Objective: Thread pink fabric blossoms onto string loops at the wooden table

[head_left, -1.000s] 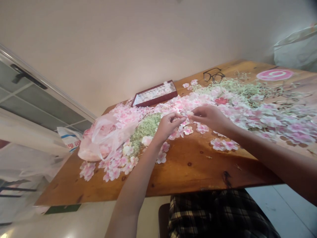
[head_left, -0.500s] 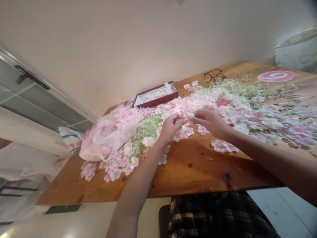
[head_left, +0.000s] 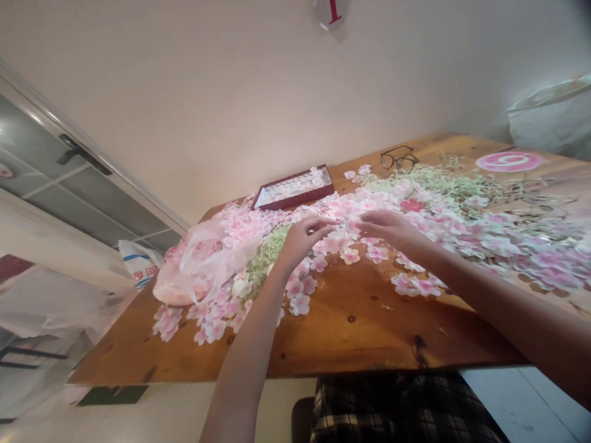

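Observation:
Pink and white artificial blossoms spread across the wooden table, with pale green stems among them. Over the middle of the pile, my left hand has its thumb and fingers pinched close together; anything between the tips is too small to make out. Facing it from the right, my right hand has bent fingers drawn together above the blossoms, and what they hold, if anything, blends with the petals. A small gap separates the two hands.
Against the wall lies a dark red tray holding small white pieces. Glasses and a pink numbered disc are at the back right. A clear plastic bag of blossoms sits left. A white sack stands far right.
My hands have moved apart, the left one shifting leftward. The camera view has tilted slightly up, showing a red-marked disc on the wall.

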Demonstrator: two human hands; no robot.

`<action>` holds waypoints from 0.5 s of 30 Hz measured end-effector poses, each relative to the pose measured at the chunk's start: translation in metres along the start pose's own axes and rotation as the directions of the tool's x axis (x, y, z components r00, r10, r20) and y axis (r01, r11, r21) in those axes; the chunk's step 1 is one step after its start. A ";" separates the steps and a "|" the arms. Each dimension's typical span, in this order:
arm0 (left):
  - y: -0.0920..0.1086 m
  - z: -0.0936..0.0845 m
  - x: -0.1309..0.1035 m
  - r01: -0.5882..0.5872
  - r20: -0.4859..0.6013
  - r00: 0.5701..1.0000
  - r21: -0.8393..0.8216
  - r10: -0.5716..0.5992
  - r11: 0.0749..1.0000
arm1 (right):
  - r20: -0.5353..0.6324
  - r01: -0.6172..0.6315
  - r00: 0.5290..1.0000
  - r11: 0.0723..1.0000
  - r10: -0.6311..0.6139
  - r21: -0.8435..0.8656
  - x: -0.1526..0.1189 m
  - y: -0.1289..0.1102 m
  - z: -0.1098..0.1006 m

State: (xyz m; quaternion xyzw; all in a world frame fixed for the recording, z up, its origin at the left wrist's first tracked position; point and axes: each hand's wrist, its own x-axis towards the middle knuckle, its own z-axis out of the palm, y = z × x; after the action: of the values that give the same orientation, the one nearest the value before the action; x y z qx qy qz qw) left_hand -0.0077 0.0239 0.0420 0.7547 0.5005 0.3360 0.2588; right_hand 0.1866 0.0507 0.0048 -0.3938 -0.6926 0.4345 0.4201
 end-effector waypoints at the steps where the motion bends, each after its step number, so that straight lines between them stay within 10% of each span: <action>1: 0.000 -0.003 0.002 -0.003 0.024 1.000 0.029 0.003 1.000 | -0.023 -0.018 1.000 0.998 0.019 0.063 0.000 0.001 0.000; 6: -0.024 -0.029 0.044 0.044 0.209 0.973 0.255 -0.099 0.966 | -0.104 -0.069 0.991 0.983 0.088 0.168 0.002 0.003 0.002; 15: -0.065 -0.103 0.180 0.217 -0.192 0.974 0.646 -0.119 0.732 | -0.101 -0.121 0.987 0.992 0.125 0.039 0.004 0.003 0.009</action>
State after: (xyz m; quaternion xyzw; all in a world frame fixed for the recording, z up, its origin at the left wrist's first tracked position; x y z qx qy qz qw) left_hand -0.0751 0.2205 0.1048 0.7237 0.6700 0.1625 -0.0318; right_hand 0.1772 0.0528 0.0000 -0.4508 -0.6372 0.4499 0.4340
